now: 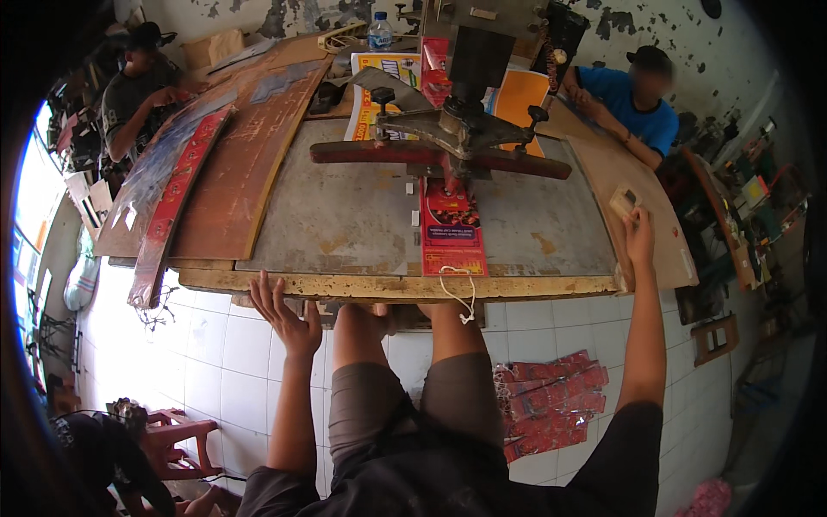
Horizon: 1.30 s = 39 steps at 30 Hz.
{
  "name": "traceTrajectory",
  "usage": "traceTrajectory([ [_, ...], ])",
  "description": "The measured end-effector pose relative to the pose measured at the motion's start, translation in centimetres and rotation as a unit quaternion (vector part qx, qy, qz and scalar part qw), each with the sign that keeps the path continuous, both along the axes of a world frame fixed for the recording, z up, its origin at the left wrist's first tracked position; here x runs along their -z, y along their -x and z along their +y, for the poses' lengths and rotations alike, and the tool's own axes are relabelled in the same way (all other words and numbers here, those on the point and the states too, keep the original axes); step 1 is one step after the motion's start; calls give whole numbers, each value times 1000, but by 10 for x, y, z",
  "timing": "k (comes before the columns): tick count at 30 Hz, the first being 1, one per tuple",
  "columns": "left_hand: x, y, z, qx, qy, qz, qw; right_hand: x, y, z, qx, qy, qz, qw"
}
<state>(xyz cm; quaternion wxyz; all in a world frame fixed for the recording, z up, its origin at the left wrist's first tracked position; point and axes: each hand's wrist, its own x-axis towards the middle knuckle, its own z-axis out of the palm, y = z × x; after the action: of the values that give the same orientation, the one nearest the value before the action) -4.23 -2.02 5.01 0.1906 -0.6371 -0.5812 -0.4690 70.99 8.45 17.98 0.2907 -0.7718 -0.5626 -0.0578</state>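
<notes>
Right hand (639,234) is up at the far right end of the tabletop (345,215), fingers curled loosely toward a small pale block (624,200) that sits just beyond the fingertips. Touching or a hair apart, I cannot tell; it is not clamped. Left hand (289,314) is spread flat and open, holding nothing, just under the tabletop's front edge, left of the red sheet (451,226).

That red sheet is the landmark. It lies lengthwise on the tabletop, its long axis running from the press (448,129) straight back toward the person, its near end at the front edge with a white string (461,297) dangling off it. The block lies well to the right of the sheet, so the right hand is far nearer to it. More red sheets (551,405) are piled on the floor below, right of the person's knees.
</notes>
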Motion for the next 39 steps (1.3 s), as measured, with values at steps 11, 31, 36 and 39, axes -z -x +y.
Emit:
traceTrajectory([
  [11,17,14,6,-38,-29,41,998,16,-11,48,136,51,-22,989],
  [31,22,3,16,-44,-44,23,998,15,-17,41,91,16,29,995],
  [36,20,4,16,-43,-48,31,997,15,-16,42,88,22,25,996],
  [39,20,5,15,-49,-46,34,997,14,-13,42,92,16,26,995],
])
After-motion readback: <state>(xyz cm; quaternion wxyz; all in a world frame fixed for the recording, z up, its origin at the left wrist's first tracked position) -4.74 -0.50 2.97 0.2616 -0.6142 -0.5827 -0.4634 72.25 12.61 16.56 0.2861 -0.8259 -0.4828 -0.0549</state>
